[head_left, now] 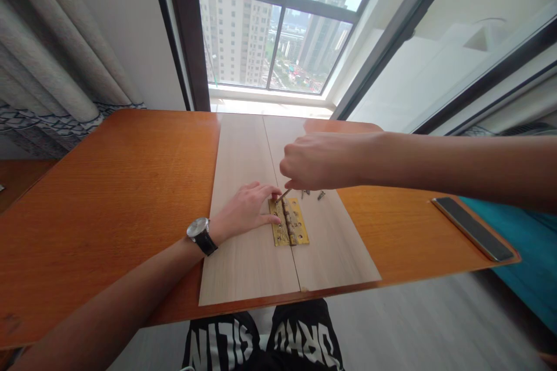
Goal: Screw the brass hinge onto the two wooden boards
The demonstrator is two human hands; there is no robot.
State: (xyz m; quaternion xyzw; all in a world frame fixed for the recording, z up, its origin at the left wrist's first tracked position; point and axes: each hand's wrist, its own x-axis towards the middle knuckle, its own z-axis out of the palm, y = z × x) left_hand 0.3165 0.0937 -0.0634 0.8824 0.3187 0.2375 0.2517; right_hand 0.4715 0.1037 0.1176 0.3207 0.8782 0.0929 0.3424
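Note:
A brass hinge (298, 221) lies opened flat across the seam of two pale wood boards (248, 266). My left hand (246, 211) rests on the left board with thumb and fingers apart; its thumb touches the left hinge leaf and its fingertips reach the leaf's upper corner. Above that corner, my right hand (319, 157) is closed in a fist around a tool, apparently a screwdriver (284, 195). Only its thin shaft shows, slanting down to the leaf; the handle is hidden in my fist. Several small screws (321, 195) lie right of the hinge.
The boards sit on an orange-brown wooden table (143, 197). A dark, flat, phone-like slab (472, 229) lies near the table's right end. Behind the table is a window (278, 29); a curtain (47, 40) hangs at left. My knees are below the front edge.

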